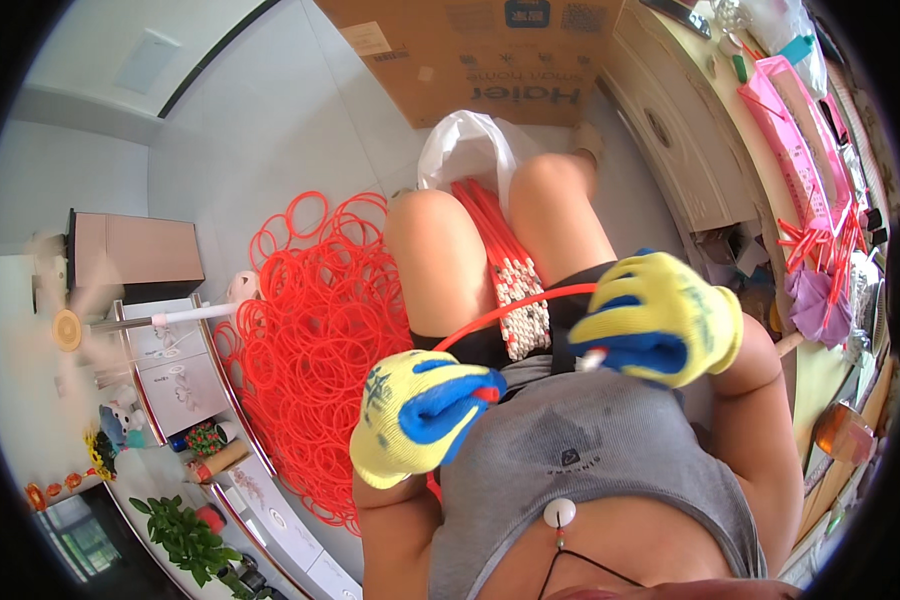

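Observation:
My left hand [425, 415], in a yellow and blue work glove, is closed around one end of a red plastic tube [510, 312]. The tube arcs over my lap to my right hand [660, 320], gloved alike, whose fingers are closed on its other part. A small white tip [592, 360] shows beside the right fingers, slightly blurred. Between my thighs lies a bundle of straight red tubes [485, 222] with white end pieces [522, 305] toward me. Left of my legs, a large heap of red rings [315, 345] covers the floor.
A white plastic bag [462, 145] stands beyond my knees, before a big cardboard box [490, 60]. On my right, a cabinet counter carries a pink box [795, 150], red tubes and a purple cloth [820, 305]. A standing fan [68, 328] and white drawers [180, 385] are at left.

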The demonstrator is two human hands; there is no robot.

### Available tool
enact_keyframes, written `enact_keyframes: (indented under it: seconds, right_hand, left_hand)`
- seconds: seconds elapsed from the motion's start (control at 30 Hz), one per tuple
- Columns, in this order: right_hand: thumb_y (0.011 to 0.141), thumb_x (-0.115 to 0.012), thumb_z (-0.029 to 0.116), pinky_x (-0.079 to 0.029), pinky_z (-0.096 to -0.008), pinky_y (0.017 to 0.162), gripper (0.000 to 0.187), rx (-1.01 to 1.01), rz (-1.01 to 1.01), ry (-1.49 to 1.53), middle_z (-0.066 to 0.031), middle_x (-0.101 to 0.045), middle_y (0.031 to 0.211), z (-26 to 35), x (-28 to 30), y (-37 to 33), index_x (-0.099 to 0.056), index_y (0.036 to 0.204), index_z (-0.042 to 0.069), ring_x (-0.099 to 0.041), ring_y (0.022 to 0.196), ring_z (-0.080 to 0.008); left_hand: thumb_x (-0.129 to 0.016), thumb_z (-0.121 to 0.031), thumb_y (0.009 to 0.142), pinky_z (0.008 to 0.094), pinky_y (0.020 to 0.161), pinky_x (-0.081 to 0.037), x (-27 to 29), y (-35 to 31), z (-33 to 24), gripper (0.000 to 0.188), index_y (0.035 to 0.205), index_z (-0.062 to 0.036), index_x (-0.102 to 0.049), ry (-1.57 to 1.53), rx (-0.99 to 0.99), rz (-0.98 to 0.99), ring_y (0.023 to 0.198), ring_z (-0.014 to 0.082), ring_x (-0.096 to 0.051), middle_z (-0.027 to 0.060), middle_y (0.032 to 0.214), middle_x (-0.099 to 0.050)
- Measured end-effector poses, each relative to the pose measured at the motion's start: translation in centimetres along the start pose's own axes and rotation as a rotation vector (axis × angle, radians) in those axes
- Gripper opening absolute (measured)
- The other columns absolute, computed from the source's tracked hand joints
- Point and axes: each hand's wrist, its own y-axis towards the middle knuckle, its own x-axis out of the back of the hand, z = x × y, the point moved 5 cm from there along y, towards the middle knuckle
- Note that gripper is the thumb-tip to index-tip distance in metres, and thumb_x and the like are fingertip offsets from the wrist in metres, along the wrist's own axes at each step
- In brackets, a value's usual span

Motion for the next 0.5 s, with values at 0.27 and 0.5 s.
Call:
enact_keyframes:
  seconds: [0.27, 0.5]
  right_hand:
    - [0.081, -0.07, 0.028, -0.049, -0.0353, 0.057, 0.024, -0.086, 0.124, -0.345, -0.0052, -0.065, 0.084, 0.7, -3.9, 1.2, -0.066, 0.099, 0.013, -0.065, 0.068, -0.0244]
    - [0.076, -0.073, 0.03, -0.051, -0.038, 0.055, 0.035, -0.143, 0.208, -0.409, -0.0088, -0.068, 0.08, 0.4, -5.0, 0.8, -0.071, 0.101, 0.007, -0.066, 0.062, -0.0246]
  left_hand:
    - [-0.076, -0.008, 0.069, 0.0421, 0.067, -0.055, -2.7, -0.1, 0.6, 0.025, 0.094, -0.0048, -0.076, 0.163, -0.039, -0.131, 0.073, 0.034, -0.069, 0.0123, 0.083, -0.073]
    - [-0.076, -0.008, 0.072, 0.0416, 0.067, -0.054, -3.3, 0.1, 1.0, 0.023, 0.095, -0.0065, -0.076, 0.198, 0.012, -0.088, 0.073, 0.0342, -0.068, 0.0131, 0.085, -0.071]
